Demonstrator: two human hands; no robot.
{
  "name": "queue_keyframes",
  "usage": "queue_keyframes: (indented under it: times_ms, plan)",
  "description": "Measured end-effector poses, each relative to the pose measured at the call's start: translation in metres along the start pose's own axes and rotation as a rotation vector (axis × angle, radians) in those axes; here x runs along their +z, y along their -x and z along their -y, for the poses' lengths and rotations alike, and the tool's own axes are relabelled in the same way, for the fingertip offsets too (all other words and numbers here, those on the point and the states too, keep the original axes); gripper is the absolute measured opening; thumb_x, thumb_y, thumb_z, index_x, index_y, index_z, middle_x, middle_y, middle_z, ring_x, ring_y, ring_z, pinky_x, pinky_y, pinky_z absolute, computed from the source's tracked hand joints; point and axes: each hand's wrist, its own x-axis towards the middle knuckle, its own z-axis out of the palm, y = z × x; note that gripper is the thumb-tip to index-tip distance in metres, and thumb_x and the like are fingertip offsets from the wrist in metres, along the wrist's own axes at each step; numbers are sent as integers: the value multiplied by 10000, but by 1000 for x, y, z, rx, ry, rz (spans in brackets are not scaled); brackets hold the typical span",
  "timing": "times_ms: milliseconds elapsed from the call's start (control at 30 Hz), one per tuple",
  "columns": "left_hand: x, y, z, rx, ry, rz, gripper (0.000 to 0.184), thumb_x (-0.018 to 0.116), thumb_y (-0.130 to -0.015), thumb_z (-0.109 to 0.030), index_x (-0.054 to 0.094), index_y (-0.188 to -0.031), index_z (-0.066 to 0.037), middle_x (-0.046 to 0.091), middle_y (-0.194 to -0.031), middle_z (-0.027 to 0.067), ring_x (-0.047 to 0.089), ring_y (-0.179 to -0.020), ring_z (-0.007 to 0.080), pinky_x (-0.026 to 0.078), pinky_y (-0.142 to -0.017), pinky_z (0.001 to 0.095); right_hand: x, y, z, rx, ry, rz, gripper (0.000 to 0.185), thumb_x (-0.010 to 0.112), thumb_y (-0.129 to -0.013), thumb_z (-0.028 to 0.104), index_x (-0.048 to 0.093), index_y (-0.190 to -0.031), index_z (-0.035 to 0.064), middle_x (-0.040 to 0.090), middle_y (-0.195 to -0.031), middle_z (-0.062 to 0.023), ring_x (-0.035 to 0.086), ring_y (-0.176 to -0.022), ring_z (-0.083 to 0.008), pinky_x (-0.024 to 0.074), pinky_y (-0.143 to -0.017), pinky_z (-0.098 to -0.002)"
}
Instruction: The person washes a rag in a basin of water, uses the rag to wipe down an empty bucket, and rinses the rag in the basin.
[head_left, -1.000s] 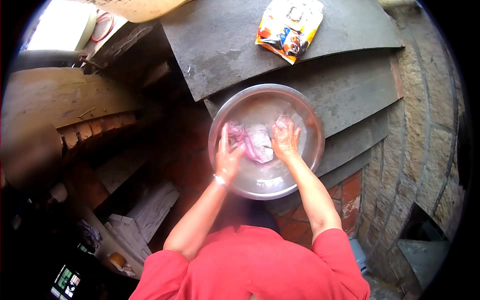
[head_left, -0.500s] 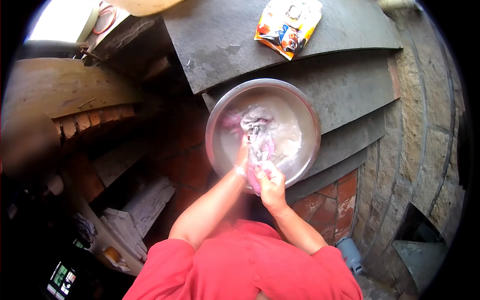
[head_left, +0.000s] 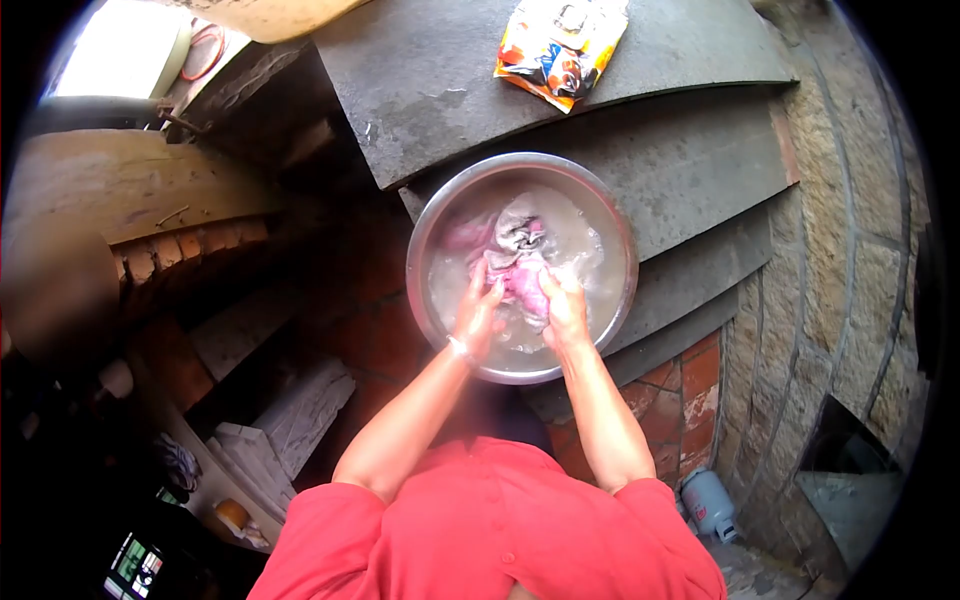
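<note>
A round metal basin point(head_left: 424, 300) holds cloudy water with some suds. In it lies a wet pink and greyish-white cloth point(head_left: 522, 285), bunched up and partly under the surface. My left hand point(head_left: 478, 312) grips the cloth's left side near the basin's front. On the right side, my right hand point(head_left: 564, 308) has the cloth pinched between thumb and fingers. A thin band circles my left wrist. Some fingertips of both hands are hidden by the cloth.
Beyond the basin, a yellow and orange plastic packet point(head_left: 562, 50) lies on a grey stone slab point(head_left: 430, 95). Stone steps point(head_left: 690, 210) descend beside the basin. A stone wall point(head_left: 800, 290) runs along the right, with a grey-blue cylinder point(head_left: 708, 503) near its foot. Wooden boards point(head_left: 130, 180) stand at left.
My right hand has moved from the basin's near rim forward over the water. The cloth, stretched toward me before, is now bunched between both hands in the basin.
</note>
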Motion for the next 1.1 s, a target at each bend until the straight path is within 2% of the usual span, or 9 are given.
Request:
queue_keyframes:
  times_ms: [67, 133, 233, 267, 333, 500, 533, 900, 1100]
  plan:
    - [-14, -27, 24, 68, 256, 150, 600, 497, -923, -222, 273, -1471, -127, 551, -1199, 77, 620, -941, 218, 529, -809, 382, 45, 50, 9, 39, 17, 31, 184, 549, -939, 78, 610, -1082, -21, 649, -926, -54, 611, -814, -95, 490, -712, -229]
    - [-22, -49, 27, -90, 699, 387, 374, 490, -931, -183, 492, -1283, -59, 622, -1047, 98, 644, -867, 224, 542, -771, 351, 59, 73, 14, -280, 492, 183, 206, 538, -912, 38, 590, -1091, -48, 648, -852, -87, 613, -773, -155, 488, -704, -280]
    - [7, -28, 12, -145, 504, 150, 263, 491, -937, -170, 609, -1125, -28, 648, -870, 66, 643, -785, 197, 532, -730, 316, 52, 45, 3, -724, 822, -67, 116, 542, -887, 97, 577, -960, 14, 604, -849, -220, 606, -777, -326, 489, -701, -401]
    - [19, -11, 3, -141, 336, -83, 253, 491, -938, -170, 631, -1089, -23, 651, -812, 51, 641, -756, 186, 526, -713, 305, 38, 22, 2, -588, 804, -139, 118, 532, -891, 122, 569, -924, 16, 603, -826, -232, 609, -777, -367, 485, -686, -429]
    - [10, -10, 15, -28, 80, 29, 227, 530, -916, -132, 639, -1075, -13, 652, -899, 57, 648, -833, 191, 520, -727, 301, -1, -18, -5, -427, 879, -254, 157, 522, -897, 171, 557, -868, 21, 605, -804, -249, 604, -790, -431, 474, -674, -476]
    - [8, -15, -13, 370, -1051, 97, 310, 599, -835, -88, 635, -1139, -38, 641, -960, 111, 643, -882, 213, 503, -728, 295, -33, -42, 3, -457, 1153, -386, 178, 522, -896, 220, 636, -942, 93, 660, -847, -167, 625, -816, -392, 474, -724, -483]
    - [20, 0, -38, 687, -1233, 16, 309, 608, -807, -101, 637, -1106, -25, 632, -1034, 190, 605, -1002, 337, 479, -848, 402, -35, -40, 6, -557, 1175, -354, 153, 549, -881, 211, 624, -916, 81, 655, -851, -166, 616, -819, -389, 460, -715, -479]
    - [77, -111, -193, 977, -758, -532, 541, 730, -784, -260, 549, -1246, -43, 614, -1122, 173, 601, -1026, 260, 475, -868, 364, -28, -17, 13, -508, 1333, -274, 267, 667, -773, 183, 646, -1026, 99, 658, -990, -90, 571, -991, -302, 396, -844, -445]
    - [85, -183, -242, 813, -709, -366, 489, 714, -784, -162, 550, -1192, 50, 666, -989, 168, 654, -803, 249, 520, -697, 334, -45, -20, -11, -518, 985, -307, 202, 680, -781, 92, 648, -978, 57, 661, -826, -98, 633, -768, -201, 476, -695, -320]
